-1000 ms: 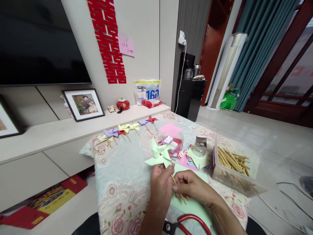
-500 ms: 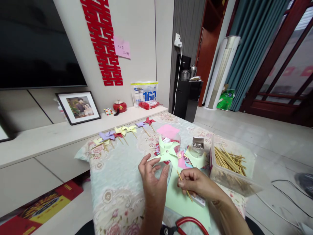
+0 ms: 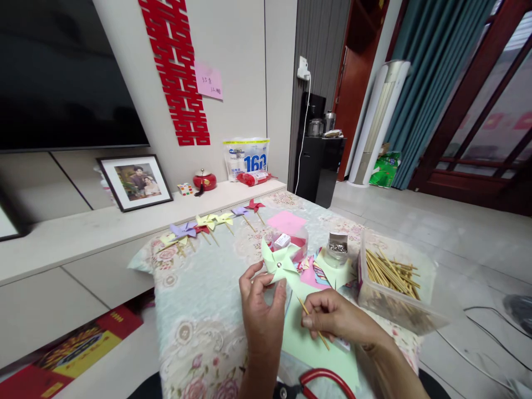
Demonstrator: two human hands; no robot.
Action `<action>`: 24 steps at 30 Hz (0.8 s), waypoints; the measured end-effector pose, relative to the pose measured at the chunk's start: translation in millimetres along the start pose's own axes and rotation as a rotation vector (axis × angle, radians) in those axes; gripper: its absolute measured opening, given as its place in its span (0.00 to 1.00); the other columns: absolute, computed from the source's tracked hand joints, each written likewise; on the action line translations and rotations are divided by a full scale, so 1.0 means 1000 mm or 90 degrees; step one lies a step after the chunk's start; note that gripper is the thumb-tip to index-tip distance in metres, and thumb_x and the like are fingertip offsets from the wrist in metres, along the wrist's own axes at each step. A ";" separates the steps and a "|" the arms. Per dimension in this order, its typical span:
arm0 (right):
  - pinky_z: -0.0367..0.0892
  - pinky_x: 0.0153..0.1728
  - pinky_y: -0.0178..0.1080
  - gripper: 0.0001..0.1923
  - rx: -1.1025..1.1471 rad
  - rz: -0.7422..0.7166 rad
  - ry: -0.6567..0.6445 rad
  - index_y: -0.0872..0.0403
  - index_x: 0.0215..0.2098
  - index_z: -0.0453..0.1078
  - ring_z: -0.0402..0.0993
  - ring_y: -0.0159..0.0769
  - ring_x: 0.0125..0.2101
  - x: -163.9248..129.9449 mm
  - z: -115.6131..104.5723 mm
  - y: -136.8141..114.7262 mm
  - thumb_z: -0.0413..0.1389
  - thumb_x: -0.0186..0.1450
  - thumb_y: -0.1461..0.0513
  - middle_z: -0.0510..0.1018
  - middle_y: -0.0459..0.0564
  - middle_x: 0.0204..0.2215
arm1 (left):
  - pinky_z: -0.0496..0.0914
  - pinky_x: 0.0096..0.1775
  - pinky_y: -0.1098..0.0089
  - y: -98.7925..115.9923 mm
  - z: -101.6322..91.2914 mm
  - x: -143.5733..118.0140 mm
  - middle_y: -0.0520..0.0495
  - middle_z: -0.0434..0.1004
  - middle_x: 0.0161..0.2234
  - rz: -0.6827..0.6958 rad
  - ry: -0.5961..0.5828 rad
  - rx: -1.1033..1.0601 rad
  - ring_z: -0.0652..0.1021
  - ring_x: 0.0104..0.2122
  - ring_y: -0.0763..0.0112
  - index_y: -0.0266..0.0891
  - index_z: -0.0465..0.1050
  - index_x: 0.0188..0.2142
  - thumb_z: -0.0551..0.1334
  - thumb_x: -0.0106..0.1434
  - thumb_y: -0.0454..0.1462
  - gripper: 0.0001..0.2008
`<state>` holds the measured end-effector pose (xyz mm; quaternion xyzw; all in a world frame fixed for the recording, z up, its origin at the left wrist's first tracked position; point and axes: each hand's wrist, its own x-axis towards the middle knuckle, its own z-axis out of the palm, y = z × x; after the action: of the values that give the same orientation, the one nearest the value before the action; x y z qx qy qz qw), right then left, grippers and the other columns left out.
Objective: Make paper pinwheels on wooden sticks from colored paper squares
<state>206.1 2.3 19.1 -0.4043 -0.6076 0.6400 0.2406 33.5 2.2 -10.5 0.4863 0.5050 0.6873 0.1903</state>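
left hand [image 3: 261, 310]: raised over the near table edge, fingertips pinching the pale green paper pinwheel [image 3: 279, 263]
right hand [image 3: 332, 317]: just right of it, thumb and forefinger pinching a bamboo stick [image 3: 312, 321], tilted

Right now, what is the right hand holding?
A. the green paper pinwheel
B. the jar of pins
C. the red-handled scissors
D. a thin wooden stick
D: the right hand pinches a thin wooden stick in its fingers, while the left hand holds the green paper pinwheel.
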 end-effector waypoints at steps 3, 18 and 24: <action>0.51 0.16 0.28 0.19 -0.005 0.004 -0.003 0.55 0.26 0.72 0.57 0.23 0.14 0.000 -0.001 0.001 0.66 0.57 0.48 0.75 0.43 0.17 | 0.72 0.50 0.63 0.000 0.000 0.000 0.41 0.69 0.49 -0.018 0.004 -0.024 0.73 0.53 0.57 0.41 0.76 0.32 0.68 0.58 0.37 0.03; 0.51 0.21 0.32 0.19 -0.258 -0.028 0.114 0.54 0.22 0.68 0.57 0.28 0.19 -0.009 -0.021 0.002 0.55 0.66 0.52 0.69 0.43 0.18 | 0.71 0.46 0.61 0.017 -0.008 0.002 0.38 0.66 0.55 0.062 0.053 0.068 0.72 0.53 0.55 0.42 0.75 0.45 0.62 0.63 0.37 0.10; 0.52 0.26 0.35 0.19 -0.605 -0.059 0.275 0.54 0.22 0.65 0.65 0.32 0.23 -0.029 -0.025 -0.015 0.49 0.70 0.59 0.72 0.45 0.21 | 0.73 0.47 0.57 0.012 -0.009 0.006 0.37 0.59 0.58 0.142 -0.042 0.197 0.72 0.53 0.54 0.42 0.73 0.53 0.62 0.61 0.32 0.20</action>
<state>239.4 -3.9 42.0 -0.5642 -0.7847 0.1847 0.1785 25.8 -3.1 2.3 0.5852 0.5411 0.6018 0.0522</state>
